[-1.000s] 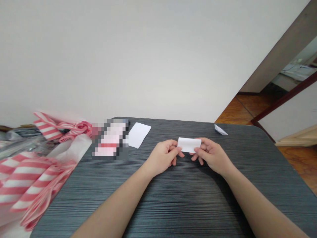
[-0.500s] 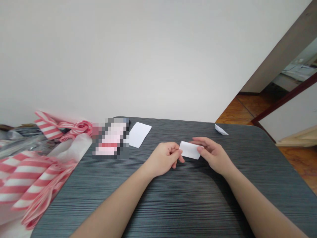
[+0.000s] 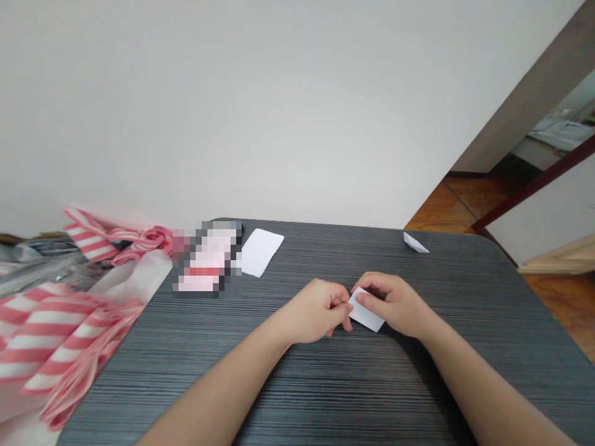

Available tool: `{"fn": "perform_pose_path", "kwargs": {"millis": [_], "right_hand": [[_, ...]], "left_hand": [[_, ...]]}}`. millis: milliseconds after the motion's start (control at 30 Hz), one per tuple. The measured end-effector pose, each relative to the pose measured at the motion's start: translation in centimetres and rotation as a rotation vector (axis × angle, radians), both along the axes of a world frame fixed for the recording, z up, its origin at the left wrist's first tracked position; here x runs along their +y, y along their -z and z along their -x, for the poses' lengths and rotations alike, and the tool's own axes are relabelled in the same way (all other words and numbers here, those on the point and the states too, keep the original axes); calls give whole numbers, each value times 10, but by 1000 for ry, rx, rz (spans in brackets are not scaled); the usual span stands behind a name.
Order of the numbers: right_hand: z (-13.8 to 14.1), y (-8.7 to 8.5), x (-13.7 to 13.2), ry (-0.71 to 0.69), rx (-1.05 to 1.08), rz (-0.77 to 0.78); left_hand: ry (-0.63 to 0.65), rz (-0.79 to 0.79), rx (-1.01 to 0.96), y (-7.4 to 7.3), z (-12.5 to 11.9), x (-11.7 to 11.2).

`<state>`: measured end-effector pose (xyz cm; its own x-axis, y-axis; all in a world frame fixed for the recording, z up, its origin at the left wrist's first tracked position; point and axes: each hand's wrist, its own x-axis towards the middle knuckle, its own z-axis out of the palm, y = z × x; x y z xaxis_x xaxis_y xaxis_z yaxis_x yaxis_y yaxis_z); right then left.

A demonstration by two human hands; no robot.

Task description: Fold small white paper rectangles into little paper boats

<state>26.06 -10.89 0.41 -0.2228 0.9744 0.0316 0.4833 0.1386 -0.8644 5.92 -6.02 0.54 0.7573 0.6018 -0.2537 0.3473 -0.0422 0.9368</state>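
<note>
A small white piece of paper [image 3: 369, 317], tilted with its lower right corner toward me, is held between both hands over the dark table. My left hand [image 3: 320, 311] pinches its left corner between thumb and fingers. With thumb on top and fingers behind, my right hand [image 3: 395, 303] grips its upper edge. The fingers cover part of the sheet's top and left side. Farther back, a larger white sheet of paper [image 3: 263, 253] lies flat on the left, and a small folded white paper [image 3: 415, 243] rests near the back right edge.
The dark striped-grain table [image 3: 297, 396] backs onto a pale wall [image 3: 297, 111]. A pixelated pinkish object [image 3: 209, 257] lies at its back left. Beyond the left edge are red-and-white striped cloths [image 3: 51, 328]. Wooden floor [image 3: 430, 204] shows at the right.
Both hands have come closer together and nearer to me. The paper has turned clockwise, and my right hand's grip has shifted from its right end to its upper edge.
</note>
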Motion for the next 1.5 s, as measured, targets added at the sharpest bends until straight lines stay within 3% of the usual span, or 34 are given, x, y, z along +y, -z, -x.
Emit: {"fn": "perform_pose_path", "kwargs": {"millis": [467,933,1500], "right_hand": [[0,0,0,95,33,100],[0,1,1,94,40,161],[-6,3,2,107,16,140]], "left_hand": [[51,16,5,0,1,2],[66,21,15,2,1,4],[44,67,-27,4,2,5]]}}
